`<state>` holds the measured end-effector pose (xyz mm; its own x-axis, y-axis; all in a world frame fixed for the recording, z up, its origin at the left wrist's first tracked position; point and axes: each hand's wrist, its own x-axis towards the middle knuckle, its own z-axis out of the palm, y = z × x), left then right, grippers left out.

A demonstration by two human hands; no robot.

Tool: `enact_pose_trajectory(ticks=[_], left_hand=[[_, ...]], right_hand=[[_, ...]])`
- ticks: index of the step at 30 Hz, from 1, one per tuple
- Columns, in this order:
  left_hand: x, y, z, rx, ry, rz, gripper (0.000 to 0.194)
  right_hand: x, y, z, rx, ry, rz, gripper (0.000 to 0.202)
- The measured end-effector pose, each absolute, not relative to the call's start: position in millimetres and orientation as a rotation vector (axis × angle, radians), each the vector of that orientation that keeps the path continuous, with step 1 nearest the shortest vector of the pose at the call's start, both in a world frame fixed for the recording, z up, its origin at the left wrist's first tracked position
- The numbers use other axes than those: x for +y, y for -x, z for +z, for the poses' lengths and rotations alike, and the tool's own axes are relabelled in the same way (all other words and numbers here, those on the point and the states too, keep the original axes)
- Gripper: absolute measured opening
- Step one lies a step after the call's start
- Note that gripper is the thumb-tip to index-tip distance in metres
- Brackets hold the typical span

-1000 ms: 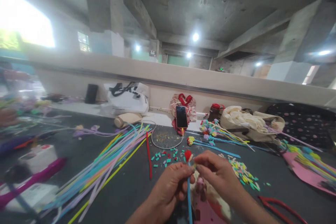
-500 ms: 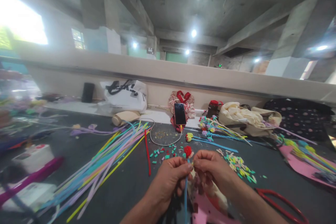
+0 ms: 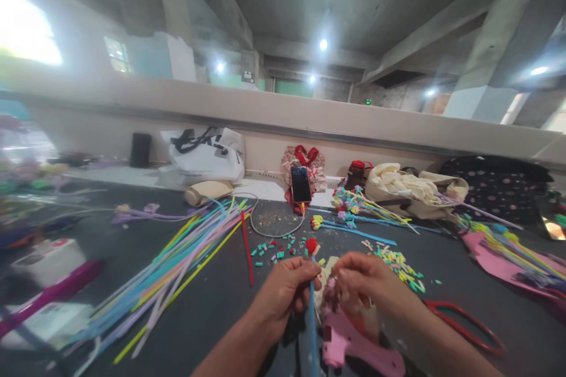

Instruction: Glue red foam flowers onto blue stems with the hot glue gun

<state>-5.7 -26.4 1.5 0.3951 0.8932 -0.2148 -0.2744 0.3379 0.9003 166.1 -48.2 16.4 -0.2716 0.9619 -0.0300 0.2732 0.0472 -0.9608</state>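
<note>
My left hand (image 3: 292, 285) pinches a blue pipe cleaner (image 3: 313, 330) between thumb and forefinger. The stem stands upright, topped by a fuzzy red ball (image 3: 312, 245) with a small pale piece beside it. To its right, my right hand (image 3: 360, 277) is closed, thumb and fingertips together, over the front end of a pink glue gun (image 3: 349, 344). Whatever the right fingertips hold is too small or hidden to make out. Short cut pieces of pipe cleaner, mostly green (image 3: 279, 255), lie beyond the left hand; yellow and green ones (image 3: 395, 265) lie beyond the right.
Long coloured pipe cleaners (image 3: 177, 271) spread across the left side, with a red one (image 3: 246, 247) nearer the middle. A phone (image 3: 301, 184) leans at the back, its cable looping on the table. Finished stems (image 3: 354, 203) lie behind; red-handled scissors (image 3: 469, 324) lie right.
My right hand has come away from the stem, moving right over the glue gun's front end. My left hand still grips the blue pipe cleaner. The whole view has shifted slightly.
</note>
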Motion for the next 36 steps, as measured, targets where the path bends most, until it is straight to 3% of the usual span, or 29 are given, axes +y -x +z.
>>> enact_pose_trajectory(ticks=[4, 7, 9, 14, 20, 25, 30, 36], left_hand=[[-22.8, 0.0, -2.7, 0.882, -0.915, 0.874, 0.022], [-20.4, -5.8, -6.3, 0.963, -0.949, 0.856, 0.017], [-18.7, -7.6, -8.4, 1.017, -0.957, 0.855, 0.014], [-15.3, -7.0, -10.8, 1.073, -0.975, 0.792, 0.012], [-14.6, -7.7, -9.1, 1.088, -0.998, 0.739, 0.013], [-15.9, -7.4, -9.0, 1.044, -1.029, 0.783, 0.02], [-14.6, -5.2, -5.8, 1.075, -1.097, 0.92, 0.027], [-17.8, -3.2, -2.7, 1.092, -1.101, 0.891, 0.026]], right_hand=[[-85.2, -182.7, 17.1, -2.228, 1.51, 0.571, 0.02], [-96.9, -186.1, 9.9, -2.44, 1.579, 0.406, 0.035], [-96.7, -185.7, 4.5, -2.449, 1.575, 0.398, 0.031], [-93.6, -194.5, 0.5, -2.225, 1.469, 0.586, 0.015], [-85.0, -238.9, -2.3, -1.562, 1.363, 1.046, 0.029], [-83.2, -250.7, -1.3, -1.016, 1.059, 1.242, 0.033], [-84.8, -231.6, 2.7, -1.058, 0.915, 1.362, 0.045], [-95.4, -196.0, -8.8, -1.217, 1.233, 1.197, 0.047]])
